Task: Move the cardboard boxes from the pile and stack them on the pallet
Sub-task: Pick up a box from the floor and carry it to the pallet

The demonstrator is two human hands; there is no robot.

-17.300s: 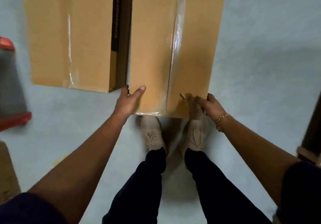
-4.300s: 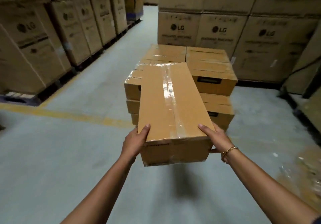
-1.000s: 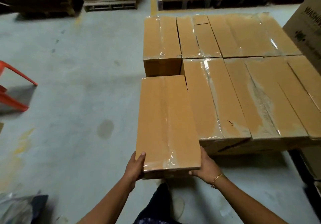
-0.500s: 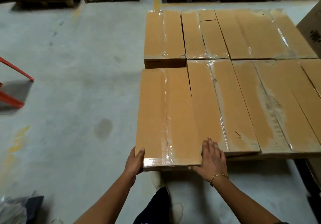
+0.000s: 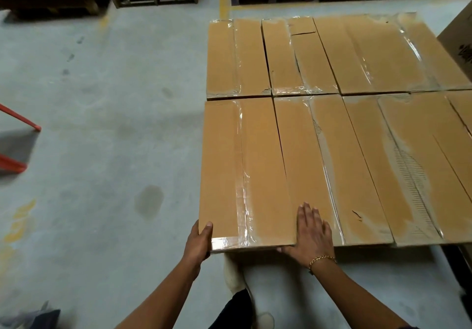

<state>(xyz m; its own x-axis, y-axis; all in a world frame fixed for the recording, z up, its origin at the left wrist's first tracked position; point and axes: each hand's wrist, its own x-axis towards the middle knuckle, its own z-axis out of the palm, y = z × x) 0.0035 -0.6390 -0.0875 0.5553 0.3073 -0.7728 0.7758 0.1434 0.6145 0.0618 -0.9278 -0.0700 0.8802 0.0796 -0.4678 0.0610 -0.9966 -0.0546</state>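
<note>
The box [image 5: 245, 170] in my left grip [image 5: 199, 242] is matt brown cardboard, its seam sealed with glossy clear tape [image 5: 242, 175] that wrinkles at the near edge. At two o'clock the neighbouring boxes [image 5: 406, 170] show rough, scuffed patches with bare corrugated ribbing. The floor [image 5: 102, 99] at nine o'clock is dull, stained concrete. On my right wrist sits a shiny gold-coloured chain bracelet [image 5: 322, 258].

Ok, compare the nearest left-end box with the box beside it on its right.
The left-end box has a clean top; the neighbouring box is scuffed along its tape, with a small tear. The left hand grips the left-end box's corner; the right hand lies flat on the neighbouring box. Both are long tan cartons, taped lengthwise, lying side by side.
</note>
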